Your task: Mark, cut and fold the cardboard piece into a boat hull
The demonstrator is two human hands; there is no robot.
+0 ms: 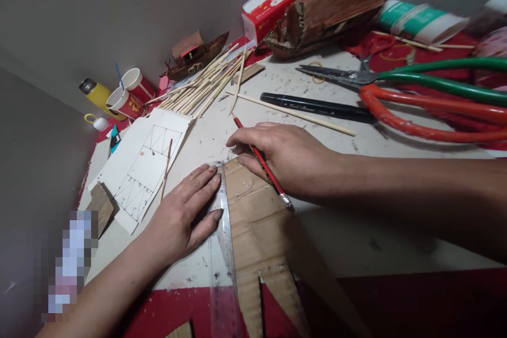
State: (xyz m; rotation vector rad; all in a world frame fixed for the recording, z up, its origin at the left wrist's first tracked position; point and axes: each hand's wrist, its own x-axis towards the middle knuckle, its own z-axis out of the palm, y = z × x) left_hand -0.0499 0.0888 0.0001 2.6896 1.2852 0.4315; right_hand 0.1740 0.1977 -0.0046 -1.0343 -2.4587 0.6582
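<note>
My left hand (190,208) lies flat with fingers stretched out, pressing on a clear ruler (225,253). The ruler runs along the left edge of a piece of brown cardboard (257,222), whose near end is cut into pointed strips. At the cardboard's far end, my right hand (285,150) is closed around a red and black pencil (265,166). The pencil's sharpened tip points away from me and its eraser end towards me. My right fingertips are close to the cardboard's top edge; part of the thumb is hidden.
A paper with drawn lines (138,169) lies left, below several wooden sticks (209,84). Large scissors (370,79) and a black marker (317,107) lie right. Behind stand model boats (332,10), a red box (273,2), paper cups (127,103) and a yellow bottle (97,94).
</note>
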